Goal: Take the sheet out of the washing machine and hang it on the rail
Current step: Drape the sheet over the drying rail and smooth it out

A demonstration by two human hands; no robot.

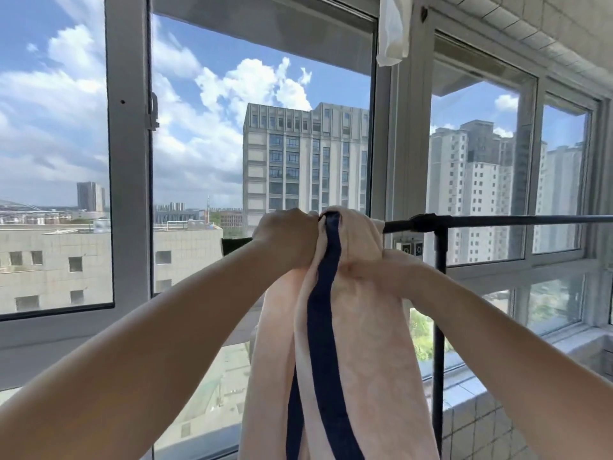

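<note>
The sheet [351,327] is pale pink with a dark blue stripe running down it; it is bunched up at the top and hangs down in long folds to the bottom of the view. Its top sits at the black rail [497,220], which runs off to the right; a black post [439,310] goes down from the rail beside the sheet.

The left hand [285,239] is up at the top of the sheet; its fingers are curled tight round the bunched cloth, just left of the blue stripe. The right hand [381,265] is a little lower on the right side of the sheet; it touches the cloth, but its fingers are tucked into the folds, so how it grips cannot be told.

Behind them is a big window [129,161] with tall buildings and blue sky with white clouds outside; a white cloth [393,28] hangs near the top.
</note>
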